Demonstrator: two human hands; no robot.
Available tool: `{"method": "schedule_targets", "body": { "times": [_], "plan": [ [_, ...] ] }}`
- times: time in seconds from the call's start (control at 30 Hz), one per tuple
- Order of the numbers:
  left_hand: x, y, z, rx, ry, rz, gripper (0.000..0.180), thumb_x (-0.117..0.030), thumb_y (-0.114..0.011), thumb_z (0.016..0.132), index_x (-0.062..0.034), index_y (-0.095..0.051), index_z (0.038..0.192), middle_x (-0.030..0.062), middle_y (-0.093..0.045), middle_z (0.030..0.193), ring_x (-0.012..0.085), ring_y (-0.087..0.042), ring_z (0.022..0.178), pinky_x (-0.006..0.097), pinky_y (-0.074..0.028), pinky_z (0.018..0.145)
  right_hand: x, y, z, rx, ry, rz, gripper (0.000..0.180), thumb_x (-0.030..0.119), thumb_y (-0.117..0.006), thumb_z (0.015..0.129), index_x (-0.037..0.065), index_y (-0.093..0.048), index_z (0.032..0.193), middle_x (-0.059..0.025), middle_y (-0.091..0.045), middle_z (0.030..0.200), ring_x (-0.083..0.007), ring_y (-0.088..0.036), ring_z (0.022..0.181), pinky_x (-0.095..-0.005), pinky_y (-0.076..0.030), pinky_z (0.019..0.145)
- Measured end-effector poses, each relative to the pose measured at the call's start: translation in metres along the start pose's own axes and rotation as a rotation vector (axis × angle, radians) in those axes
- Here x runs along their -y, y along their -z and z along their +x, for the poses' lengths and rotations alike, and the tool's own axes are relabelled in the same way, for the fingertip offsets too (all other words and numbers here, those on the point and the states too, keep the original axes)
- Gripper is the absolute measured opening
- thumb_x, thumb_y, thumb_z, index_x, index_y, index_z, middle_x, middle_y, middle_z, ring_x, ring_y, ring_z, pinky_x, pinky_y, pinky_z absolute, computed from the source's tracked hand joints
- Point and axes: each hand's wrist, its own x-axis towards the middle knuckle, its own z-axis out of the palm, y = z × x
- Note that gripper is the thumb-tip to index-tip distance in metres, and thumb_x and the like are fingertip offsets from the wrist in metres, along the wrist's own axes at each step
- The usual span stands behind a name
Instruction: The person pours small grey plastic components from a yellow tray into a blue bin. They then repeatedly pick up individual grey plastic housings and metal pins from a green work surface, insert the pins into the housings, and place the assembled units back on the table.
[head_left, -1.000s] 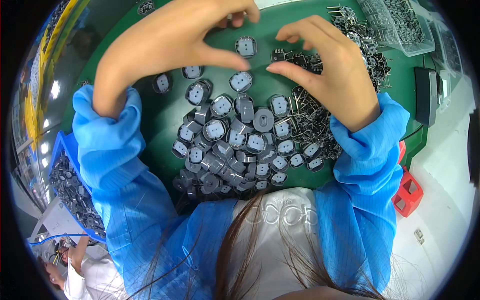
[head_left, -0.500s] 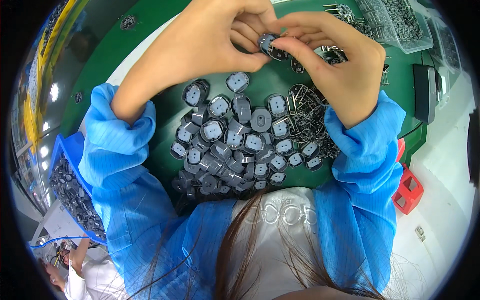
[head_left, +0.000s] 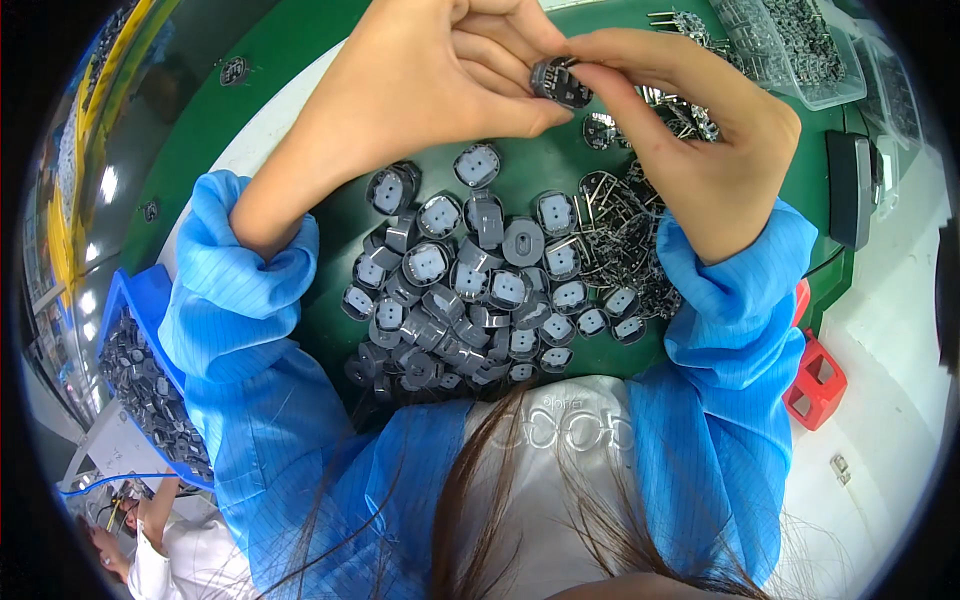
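Above the green work surface, my left hand (head_left: 440, 85) holds a small round dark part with a printed circuit face (head_left: 565, 84), its thumb below and fingers curled behind. My right hand (head_left: 712, 135) is closed at the right side of this part, thumb and index finger pinching at its edge. Whether a tiny pin sits between those fingertips is hidden. Below the hands lies a heap of round grey housings (head_left: 425, 262), several with pale blue-grey faces up. Beside it, nearer my right forearm, is a pile of dark round boards with thin metal legs (head_left: 615, 240).
A clear plastic tray (head_left: 850, 85) of metal-legged parts stands at the far right, near a black box-shaped device (head_left: 848, 190). A blue bin (head_left: 140, 330) of grey parts is at left. A red plastic holder (head_left: 818, 380) sits at right. Another person (head_left: 190, 550) is at lower left.
The held part has moved slightly right and turned, now showing its dark printed face. Both hands shifted right with it. Two small parts at the upper left have slid down and left.
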Motion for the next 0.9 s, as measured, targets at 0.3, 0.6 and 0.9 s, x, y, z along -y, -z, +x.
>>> {"method": "schedule_targets", "body": {
  "times": [0.3,0.6,0.9],
  "plan": [
    [0.017,-0.001,0.006,-0.094,-0.020,-0.127,0.028,0.010,-0.074,0.081,0.0088,-0.071,0.108,0.0049,-0.073,0.087,0.0015,-0.064,0.075,0.015,-0.049,0.065,0.010,-0.010,0.002,-0.064,0.050,-0.086,0.019,-0.007,-0.079,0.081,0.001,-0.076,0.097,-0.0071,-0.076,0.092,-0.0144,-0.072,0.080,-0.0280,-0.057,0.076],
    [0.022,-0.006,0.001,-0.188,-0.103,-0.132,0.034,0.007,-0.073,0.082,0.0083,-0.066,0.115,0.0075,-0.073,0.092,0.0050,-0.068,0.080,0.016,-0.053,0.071,0.005,-0.015,-0.008,0.130,-0.511,0.630,0.032,-0.010,-0.062,0.094,-0.005,-0.064,0.125,-0.0153,-0.070,0.113,-0.0200,-0.072,0.101,-0.0291,-0.058,0.088],
    [0.014,0.025,0.021,-0.336,-0.135,0.350,0.022,0.002,-0.071,0.084,0.0083,-0.074,0.104,0.0160,-0.078,0.094,0.0170,-0.074,0.085,0.028,-0.060,0.081,-0.004,0.020,0.006,0.223,-0.424,-0.113,0.018,0.016,-0.083,0.087,0.002,-0.078,0.096,-0.0010,-0.070,0.073,-0.0047,-0.061,0.066,-0.0214,-0.044,0.059]
  ]
}}
